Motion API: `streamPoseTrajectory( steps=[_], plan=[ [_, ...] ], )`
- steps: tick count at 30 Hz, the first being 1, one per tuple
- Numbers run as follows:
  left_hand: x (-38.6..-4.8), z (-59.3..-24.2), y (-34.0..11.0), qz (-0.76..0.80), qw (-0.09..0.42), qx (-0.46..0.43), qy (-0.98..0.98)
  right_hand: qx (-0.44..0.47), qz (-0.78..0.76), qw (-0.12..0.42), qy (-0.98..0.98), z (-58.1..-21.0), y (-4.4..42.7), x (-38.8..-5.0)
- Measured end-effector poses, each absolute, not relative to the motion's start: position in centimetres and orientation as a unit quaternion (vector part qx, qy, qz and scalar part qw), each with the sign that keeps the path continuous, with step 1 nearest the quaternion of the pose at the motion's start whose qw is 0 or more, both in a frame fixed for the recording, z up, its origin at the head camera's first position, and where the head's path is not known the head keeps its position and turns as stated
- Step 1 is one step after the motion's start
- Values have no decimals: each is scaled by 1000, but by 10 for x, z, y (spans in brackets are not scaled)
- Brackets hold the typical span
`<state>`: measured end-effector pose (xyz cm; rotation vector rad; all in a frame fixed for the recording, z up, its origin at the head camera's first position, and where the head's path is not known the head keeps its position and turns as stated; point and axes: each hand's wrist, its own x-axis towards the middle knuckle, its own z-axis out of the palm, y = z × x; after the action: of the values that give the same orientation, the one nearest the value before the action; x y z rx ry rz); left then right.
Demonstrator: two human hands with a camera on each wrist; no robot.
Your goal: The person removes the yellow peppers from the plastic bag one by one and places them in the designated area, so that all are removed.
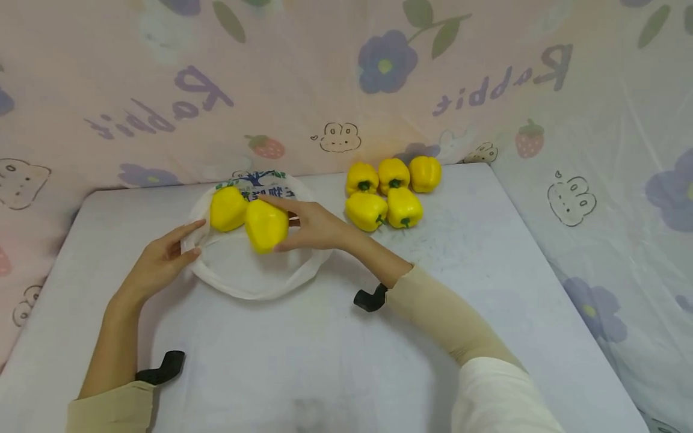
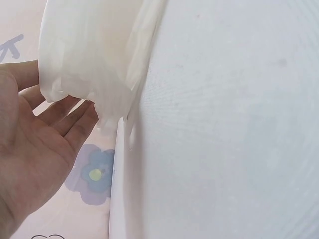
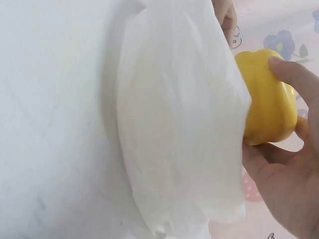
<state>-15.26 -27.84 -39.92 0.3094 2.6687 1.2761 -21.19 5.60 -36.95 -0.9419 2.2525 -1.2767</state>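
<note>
A white plastic bag (image 1: 260, 294) with a printed tree and lettering stands on the table, its round mouth spread wide. My left hand (image 1: 159, 261) holds the bag's left rim; in the left wrist view its fingers (image 2: 75, 117) lie against the thin film. Over the mouth, my right hand (image 1: 314, 227) grips a yellow bell pepper (image 1: 266, 226) between thumb and fingers. The right wrist view shows this bell pepper (image 3: 269, 99) beside the bag's edge, partly covered by the film. Another yellow bell pepper (image 1: 227, 208) is inside the bag at the left.
Several yellow bell peppers (image 1: 383, 210) with green stems sit grouped at the table's back, right of the bag. The white table (image 1: 303, 361) meets a printed curtain (image 1: 303, 90) at the back and right. A black piece (image 1: 370, 299) sticks out at each wrist.
</note>
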Motion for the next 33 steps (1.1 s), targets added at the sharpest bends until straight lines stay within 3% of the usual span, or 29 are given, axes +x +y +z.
streamPoseTrajectory(
  steps=[17, 24, 33],
  plan=[
    [-152, -402, -280, 427, 73, 106, 895, -286, -473, 168, 816, -336, 110, -203],
    [-151, -404, -280, 417, 47, 108, 901, -280, -457, 126, 835, -357, 134, -221],
    [-150, -400, -279, 417, 56, 107, 901, -249, -463, 127, 841, -347, 173, -217]
  ],
)
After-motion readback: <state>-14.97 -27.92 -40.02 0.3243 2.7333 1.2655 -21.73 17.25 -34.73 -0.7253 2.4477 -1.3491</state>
